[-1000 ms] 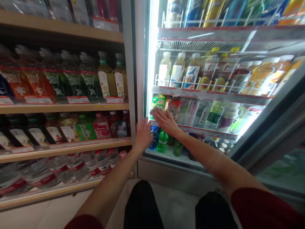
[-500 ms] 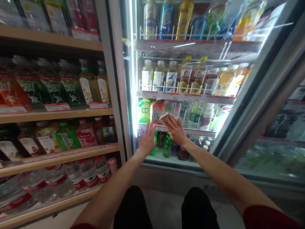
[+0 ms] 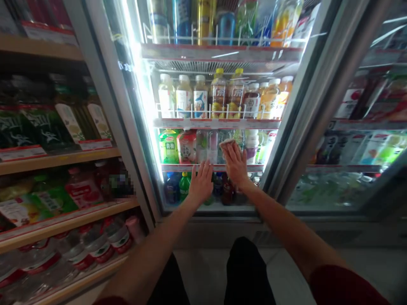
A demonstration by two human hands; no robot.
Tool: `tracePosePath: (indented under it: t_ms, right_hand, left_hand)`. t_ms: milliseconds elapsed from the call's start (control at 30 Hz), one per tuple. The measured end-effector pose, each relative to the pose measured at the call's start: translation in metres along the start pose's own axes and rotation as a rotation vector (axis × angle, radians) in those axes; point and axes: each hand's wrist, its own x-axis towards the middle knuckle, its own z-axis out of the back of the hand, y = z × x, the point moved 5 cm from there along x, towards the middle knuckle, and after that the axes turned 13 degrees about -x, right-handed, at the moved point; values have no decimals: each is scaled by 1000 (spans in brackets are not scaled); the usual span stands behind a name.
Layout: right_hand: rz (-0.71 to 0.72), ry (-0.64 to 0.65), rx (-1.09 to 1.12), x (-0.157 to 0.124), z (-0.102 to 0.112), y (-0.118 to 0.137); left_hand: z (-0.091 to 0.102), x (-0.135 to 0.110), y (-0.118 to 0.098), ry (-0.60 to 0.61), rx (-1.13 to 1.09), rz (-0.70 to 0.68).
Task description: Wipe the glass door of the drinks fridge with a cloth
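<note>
right hand (image 3: 236, 166): grip held on one pale cloth (image 3: 225, 145), pressed under its fingers, against glass door (image 3: 203, 215). left hand (image 3: 201, 183): empty, fingers extended, before door. drink bottles (image 3: 187, 149): behind door.

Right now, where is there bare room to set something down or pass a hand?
Bare floor shows between the knees, below the cooler's base. A hand could probably pass through the narrow gap between the left hand and right hand on the cloth. Crowded: the wooden shelves and cooler's shelves, lined with drinks.
</note>
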Motion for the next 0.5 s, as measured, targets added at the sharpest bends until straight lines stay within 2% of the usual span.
tracePosePath:
  t_ms: [167,233,400,500]
  right_hand:
    - [49,48,-34,-43,-5,-11]
    - [44,31,-58,-50,-4,-21]
    - [-188,-38,-158,-45,3,-62]
    - [-206,-34,-200,-68,3,-71]
  left_hand:
    - [-16,5,-26,47,-10,-59]
    - [-22,7,-35,64,-21,-78]
    - [-31,22,-59,68,-52,-122]
    - [-39,27,-73,72,-65,-168]
